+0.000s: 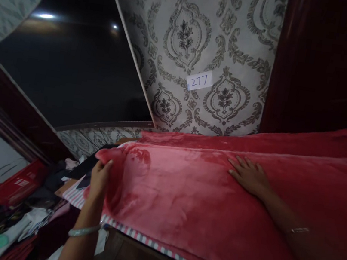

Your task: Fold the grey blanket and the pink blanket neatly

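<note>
A red plush blanket (183, 192) lies spread in long folds over a surface, its nap showing lighter and darker patches. At its left end, my left hand (100, 177) grips the edge, thumb on top, with that end lifted and curled. My right hand (250, 175) rests flat on the blanket further right, fingers spread and pointing left. Under the blanket's near edge shows a striped cloth (150, 241) in grey, white and pink. A pale bangle (84, 232) circles my left wrist, and a thin bracelet (299, 230) my right.
A large dark television screen (83, 55) stands at the upper left against patterned wallpaper (187, 40). A paper label (199, 80) reads 277. Lower left are a red basket (17, 182) and a heap of clothes (21, 229). Dark wood panelling (326, 66) rises at right.
</note>
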The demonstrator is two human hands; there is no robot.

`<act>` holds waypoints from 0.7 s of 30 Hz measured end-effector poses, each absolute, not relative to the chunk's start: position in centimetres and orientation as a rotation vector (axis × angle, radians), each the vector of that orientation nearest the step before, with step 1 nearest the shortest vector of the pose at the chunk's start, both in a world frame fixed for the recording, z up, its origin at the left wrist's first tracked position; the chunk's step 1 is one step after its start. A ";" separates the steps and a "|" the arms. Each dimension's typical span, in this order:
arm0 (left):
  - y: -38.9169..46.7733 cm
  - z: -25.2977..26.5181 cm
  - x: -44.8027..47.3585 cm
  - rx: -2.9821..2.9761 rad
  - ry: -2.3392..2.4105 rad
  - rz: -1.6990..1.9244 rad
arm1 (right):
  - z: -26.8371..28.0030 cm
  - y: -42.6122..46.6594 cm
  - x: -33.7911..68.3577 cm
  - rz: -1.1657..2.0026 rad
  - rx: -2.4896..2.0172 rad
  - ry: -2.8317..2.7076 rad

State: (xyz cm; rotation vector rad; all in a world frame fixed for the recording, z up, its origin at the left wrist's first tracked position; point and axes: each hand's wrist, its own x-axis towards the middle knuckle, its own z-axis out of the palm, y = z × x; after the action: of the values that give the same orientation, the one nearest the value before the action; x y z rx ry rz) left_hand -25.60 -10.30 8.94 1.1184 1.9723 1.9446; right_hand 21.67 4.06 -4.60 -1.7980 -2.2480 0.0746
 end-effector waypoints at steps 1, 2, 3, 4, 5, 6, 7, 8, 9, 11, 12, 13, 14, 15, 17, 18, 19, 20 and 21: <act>-9.9 9.2 -23.2 1.213 1.886 1.850 | -4.5 4.0 21.7 0.079 -1.808 -2.255; -9.7 9.3 -20.7 1.338 1.822 1.770 | -4.3 3.9 21.6 0.081 -1.817 -2.263; -9.9 9.1 -18.2 1.478 1.793 1.661 | -4.2 3.9 21.6 0.082 -1.824 -2.271; -10.5 8.7 -15.8 1.640 1.792 1.521 | -4.1 3.9 21.6 0.082 -1.826 -2.278; -11.3 8.0 -13.6 1.815 1.795 1.347 | -4.1 3.9 21.6 0.081 -1.824 -2.282; -12.2 7.2 -11.7 1.984 1.747 1.154 | -4.2 3.9 21.6 0.076 -1.818 -2.281; -13.3 6.2 -10.0 2.131 1.645 0.975 | -4.3 4.0 21.6 0.069 -1.812 -2.277; -14.4 5.2 -8.7 2.240 1.520 0.803 | -4.4 4.1 21.6 0.059 -1.808 -2.269; -15.4 4.0 -7.6 2.315 1.408 0.668 | -4.6 4.2 21.6 0.049 -1.805 -2.258; -17.0 1.9 -6.4 2.399 1.334 0.534 | -4.9 4.5 21.6 0.035 -1.800 -2.235; -17.6 0.9 -6.1 2.430 1.353 0.508 | -5.0 4.6 21.6 0.034 -1.794 -2.225; -18.0 0.1 -6.0 2.458 1.393 0.498 | -5.1 4.7 21.6 0.036 -1.786 -2.217; -18.3 -0.6 -5.9 2.484 1.434 0.492 | -5.2 4.8 21.5 0.039 -1.775 -2.210; -18.4 -1.1 -5.8 2.508 1.457 0.486 | -5.2 4.8 21.5 0.043 -1.765 -2.205; -18.5 -1.8 -5.7 2.546 1.473 0.482 | -5.2 4.8 21.6 0.049 -1.746 -2.195; -18.4 -2.0 -5.6 2.558 1.490 0.489 | -5.2 4.7 21.6 0.053 -1.735 -2.191; -18.4 -2.2 -5.4 2.565 1.515 0.499 | -5.1 4.7 21.6 0.057 -1.720 -2.185; -18.3 -2.4 -5.3 2.572 1.538 0.506 | -5.1 4.6 21.7 0.063 -1.696 -2.173; -18.2 -2.5 -5.1 2.579 1.560 0.516 | -5.0 4.5 21.8 0.072 -1.666 -2.153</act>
State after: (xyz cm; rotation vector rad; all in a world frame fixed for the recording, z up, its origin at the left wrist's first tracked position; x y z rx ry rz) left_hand -5.10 -18.16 -2.55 2.5788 1.5604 0.5162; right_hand 21.75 4.53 -5.01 -1.6659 -2.1529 0.0722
